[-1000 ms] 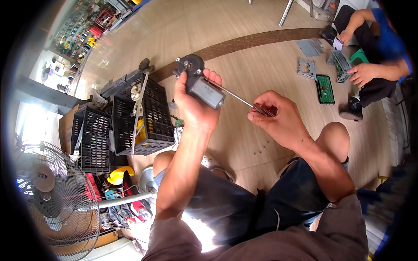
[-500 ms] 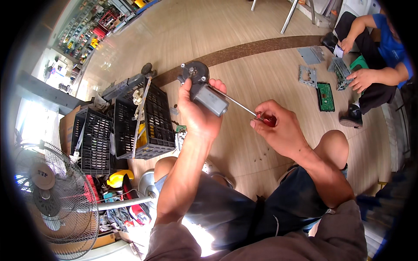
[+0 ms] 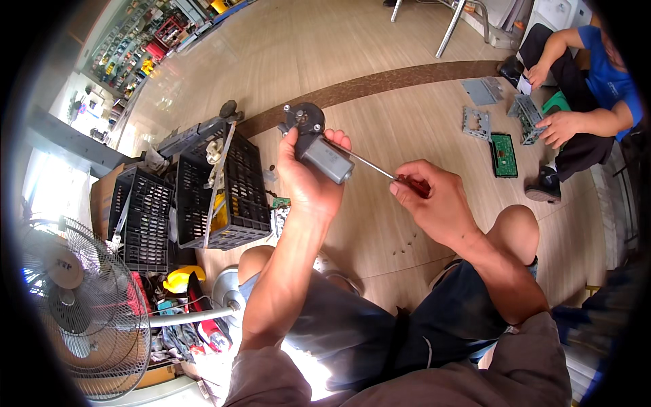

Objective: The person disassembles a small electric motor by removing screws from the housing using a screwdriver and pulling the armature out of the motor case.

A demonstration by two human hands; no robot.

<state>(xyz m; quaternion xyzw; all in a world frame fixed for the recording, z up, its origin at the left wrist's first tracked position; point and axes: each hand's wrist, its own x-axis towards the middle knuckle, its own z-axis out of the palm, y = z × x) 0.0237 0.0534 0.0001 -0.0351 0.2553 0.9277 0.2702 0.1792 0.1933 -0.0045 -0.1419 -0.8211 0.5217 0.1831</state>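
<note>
My left hand is closed around a small electric gear motor, with a grey metal can and a round black gear housing turned up and away from me. Between thumb and fingers of my right hand sits the red handle of a screwdriver. Its long metal shaft points up and left to the motor's side, near my left fingertips. Whether the tip sits in a screw cannot be made out, as the motor and fingers hide it.
Black plastic crates with parts stand at my left, behind a fan. Small screws lie on the floor before me. At right a co-worker handles a metal frame beside a green circuit board.
The motor sits slightly lower in view, still in my left hand. My right hand has turned a little on the screwdriver handle, and its shaft still meets the motor.
</note>
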